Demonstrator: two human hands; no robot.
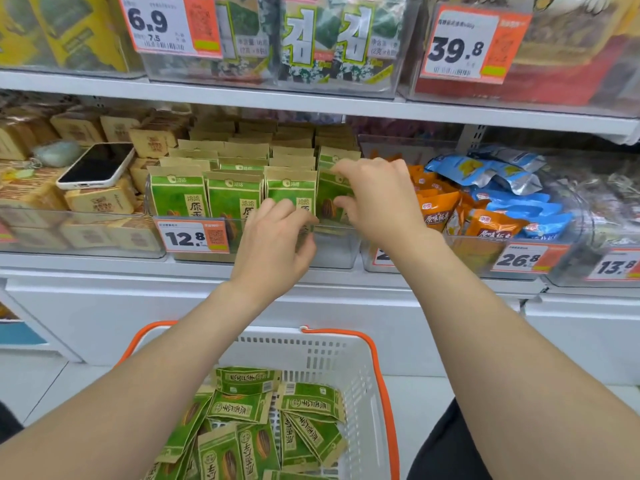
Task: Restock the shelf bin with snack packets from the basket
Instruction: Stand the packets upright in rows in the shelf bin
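A clear shelf bin (332, 251) on the middle shelf holds rows of upright green and tan snack packets (233, 195). My right hand (377, 199) pinches the rightmost front packet (330, 199) in the bin, thumb below and fingers at its top edge. My left hand (277, 237) reaches over the bin's front wall, fingers curled against the front packets; whether it holds one I cannot tell. Below, a white basket (346, 358) with orange handles holds several loose green packets (249, 427).
A phone (95, 166) lies on tan boxes in the bin to the left. Orange (440, 209) and blue packets (485, 171) fill the bin to the right. Price tags hang on the bin fronts. A shelf with seaweed packs (325, 39) sits overhead.
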